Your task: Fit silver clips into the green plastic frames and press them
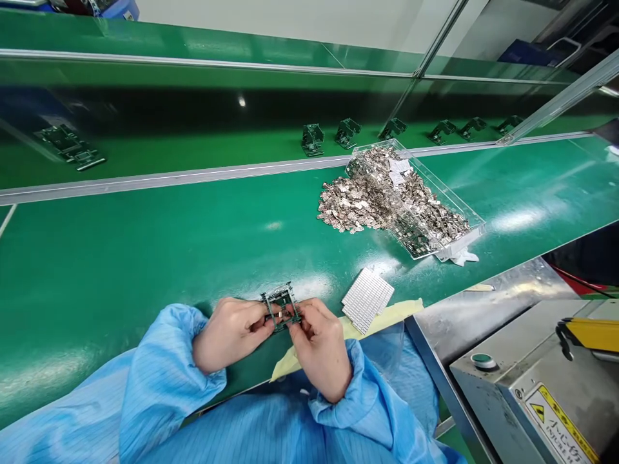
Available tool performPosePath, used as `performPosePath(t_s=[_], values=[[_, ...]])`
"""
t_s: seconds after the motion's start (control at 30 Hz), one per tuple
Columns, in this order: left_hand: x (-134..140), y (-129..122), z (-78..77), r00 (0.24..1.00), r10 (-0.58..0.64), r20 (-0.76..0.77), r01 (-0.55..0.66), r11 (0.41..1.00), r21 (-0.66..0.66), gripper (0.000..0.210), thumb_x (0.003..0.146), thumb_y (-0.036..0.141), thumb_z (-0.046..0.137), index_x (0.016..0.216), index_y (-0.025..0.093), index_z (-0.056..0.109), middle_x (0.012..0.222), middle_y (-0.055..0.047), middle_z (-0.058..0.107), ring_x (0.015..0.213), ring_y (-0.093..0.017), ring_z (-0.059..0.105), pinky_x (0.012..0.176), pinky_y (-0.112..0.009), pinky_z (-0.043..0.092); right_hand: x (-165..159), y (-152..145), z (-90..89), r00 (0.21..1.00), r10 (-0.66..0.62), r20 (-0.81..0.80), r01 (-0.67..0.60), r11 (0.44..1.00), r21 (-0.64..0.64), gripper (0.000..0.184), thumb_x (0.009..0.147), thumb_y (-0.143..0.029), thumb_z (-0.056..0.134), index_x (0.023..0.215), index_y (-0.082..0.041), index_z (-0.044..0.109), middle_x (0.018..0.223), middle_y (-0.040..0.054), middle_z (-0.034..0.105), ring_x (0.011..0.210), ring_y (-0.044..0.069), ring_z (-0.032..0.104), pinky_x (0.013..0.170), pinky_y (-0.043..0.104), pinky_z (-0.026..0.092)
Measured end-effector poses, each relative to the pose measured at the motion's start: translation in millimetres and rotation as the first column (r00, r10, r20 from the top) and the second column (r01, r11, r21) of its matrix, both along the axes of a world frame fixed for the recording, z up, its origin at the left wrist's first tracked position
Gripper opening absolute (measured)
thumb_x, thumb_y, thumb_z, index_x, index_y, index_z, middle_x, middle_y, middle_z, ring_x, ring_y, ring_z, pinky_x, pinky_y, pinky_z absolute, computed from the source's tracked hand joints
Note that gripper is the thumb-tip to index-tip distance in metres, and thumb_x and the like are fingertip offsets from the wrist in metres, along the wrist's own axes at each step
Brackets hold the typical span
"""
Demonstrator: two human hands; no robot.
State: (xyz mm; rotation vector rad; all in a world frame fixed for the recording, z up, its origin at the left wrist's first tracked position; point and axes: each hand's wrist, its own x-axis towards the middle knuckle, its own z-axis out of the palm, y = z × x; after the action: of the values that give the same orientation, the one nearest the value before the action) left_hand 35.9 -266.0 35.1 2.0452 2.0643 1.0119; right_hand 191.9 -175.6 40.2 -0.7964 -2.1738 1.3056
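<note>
Between my two hands, close to the bench's front edge, is a green circuit board panel (281, 308) shaped like an open frame. My left hand (231, 333) grips its left side with thumb and fingers. On the right side, my right hand (322, 345) pinches the same panel, its fingertips partly hidden behind it. Something small and pale shows inside the frame, too small to name. To the right of my right hand lies a grey-white sheet (367, 299) marked off in small rectangles.
A clear plastic tray (476, 229) lies tilted at the right, with a heap of small metal pieces (353, 205) spilling from it. Several circuit boards (313, 139) stand on the back ledge. Yellow tape (394, 314) runs along the front edge. A metal machine (522, 367) stands at lower right.
</note>
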Motion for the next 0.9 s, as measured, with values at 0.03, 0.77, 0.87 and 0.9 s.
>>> performPosePath(t_s=[0.03, 0.77, 0.87, 0.9], values=[[-0.3, 0.0, -0.2, 1.000, -0.001, 0.000, 0.001, 1.000, 0.000, 0.032, 0.087, 0.017, 0.051, 0.054, 0.017, 0.049, 0.043, 0.005, 0.051, 0.036, -0.006, 0.044, 0.041, -0.021, 0.029, 0.0, 0.9, -0.1, 1.000, 0.014, -0.003, -0.014, 1.000, 0.002, 0.022, 0.081, -0.006, 0.047, 0.087, -0.017, 0.065, 0.083, 0.0049, 0.059, 0.072, 0.017, 0.057, 0.063, 0.026, 0.045], [-4.8, -1.3, 6.3, 0.986, -0.081, -0.145, 0.087, 0.996, 0.031, 0.040, 0.097, 0.021, 0.037, 0.061, 0.017, 0.053, 0.048, 0.002, 0.053, 0.042, -0.009, 0.047, 0.045, -0.023, 0.035, -2.2, -1.8, -0.1, 0.998, 0.059, 0.023, -0.061, 0.995, 0.079, 0.024, 0.085, -0.004, 0.042, 0.086, -0.017, 0.062, 0.084, 0.0065, 0.060, 0.074, 0.018, 0.059, 0.067, 0.028, 0.049], [-5.6, -1.1, 7.1, 0.987, -0.094, -0.130, 0.098, 0.995, 0.024, 0.039, 0.097, 0.019, 0.038, 0.060, 0.018, 0.050, 0.047, 0.003, 0.051, 0.041, -0.009, 0.046, 0.044, -0.023, 0.034, -1.8, -1.6, 2.2, 0.998, 0.054, 0.037, -0.057, 0.996, 0.070, 0.022, 0.084, -0.004, 0.044, 0.084, -0.017, 0.061, 0.084, 0.0058, 0.059, 0.073, 0.018, 0.059, 0.065, 0.028, 0.048], [-5.7, -1.1, 7.0, 0.988, -0.093, -0.126, 0.097, 0.995, 0.020, 0.039, 0.097, 0.019, 0.038, 0.059, 0.018, 0.049, 0.047, 0.003, 0.051, 0.041, -0.009, 0.045, 0.044, -0.024, 0.034, -1.7, -1.7, 2.9, 0.998, 0.050, 0.040, -0.053, 0.996, 0.068, 0.021, 0.084, -0.005, 0.045, 0.083, -0.017, 0.061, 0.083, 0.0056, 0.059, 0.072, 0.018, 0.059, 0.064, 0.027, 0.047]])
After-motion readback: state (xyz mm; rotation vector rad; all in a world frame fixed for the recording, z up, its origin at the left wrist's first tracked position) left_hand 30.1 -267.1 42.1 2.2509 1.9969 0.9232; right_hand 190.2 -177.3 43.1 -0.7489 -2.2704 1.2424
